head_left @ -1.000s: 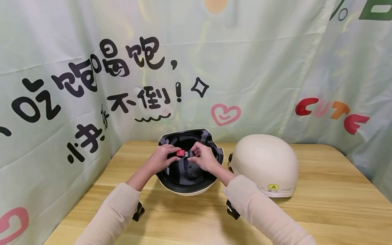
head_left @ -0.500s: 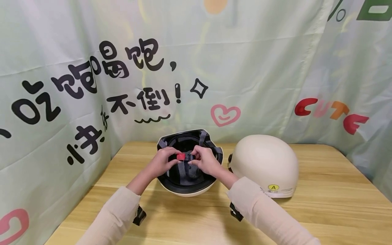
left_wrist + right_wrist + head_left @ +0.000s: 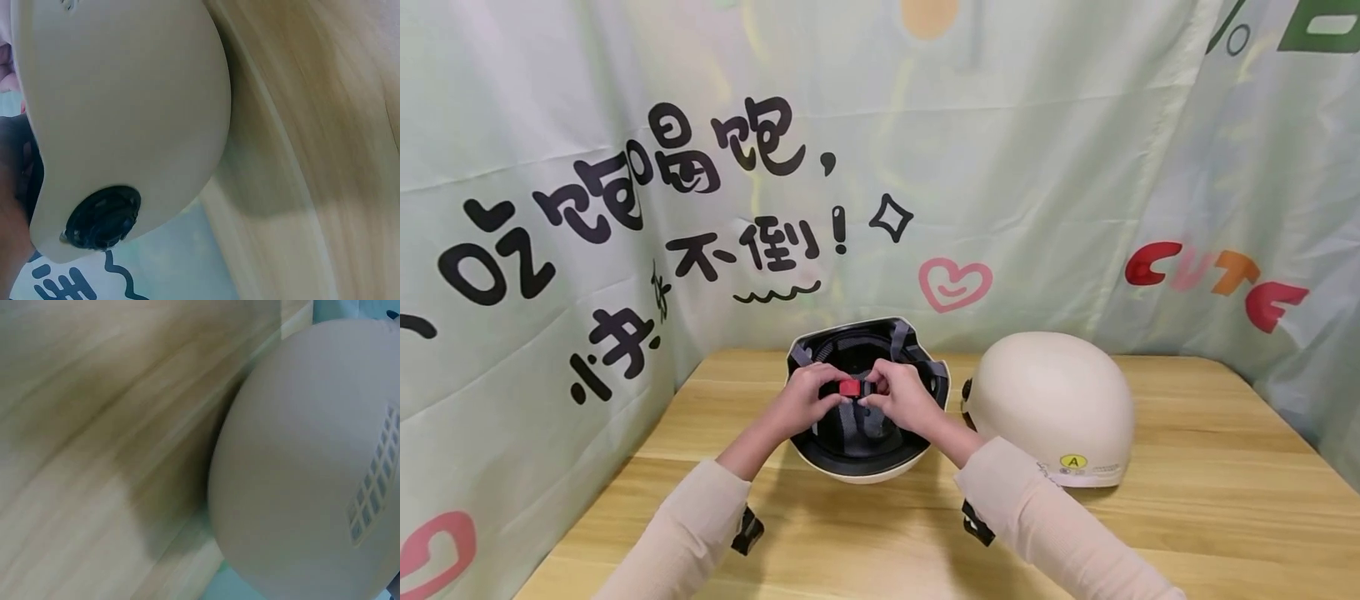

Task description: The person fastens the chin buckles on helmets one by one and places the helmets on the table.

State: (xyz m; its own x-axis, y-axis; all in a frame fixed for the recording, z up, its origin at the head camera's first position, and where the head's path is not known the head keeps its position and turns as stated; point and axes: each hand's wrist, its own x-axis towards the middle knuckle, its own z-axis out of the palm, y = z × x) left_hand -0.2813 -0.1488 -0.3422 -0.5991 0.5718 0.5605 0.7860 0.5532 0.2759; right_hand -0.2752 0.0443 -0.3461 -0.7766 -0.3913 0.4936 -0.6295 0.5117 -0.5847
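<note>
An upturned cream helmet rests on the table, its black padded inside facing up. Over its opening, my left hand pinches the red part of a chin strap buckle between thumb and fingers. My right hand pinches the black part of the buckle from the other side. Red and black parts meet end to end. In the left wrist view, a black round fitting sits on the smooth shell; in the right wrist view, the shell has a vent grille.
A second cream helmet, dome up with a yellow "A" sticker, stands to the right on the wooden table. Behind hangs a printed curtain. Black devices are strapped under both wrists.
The pale gap between the red and black buckle parts has closed as they came together. Both hands have lowered slightly toward the helmet.
</note>
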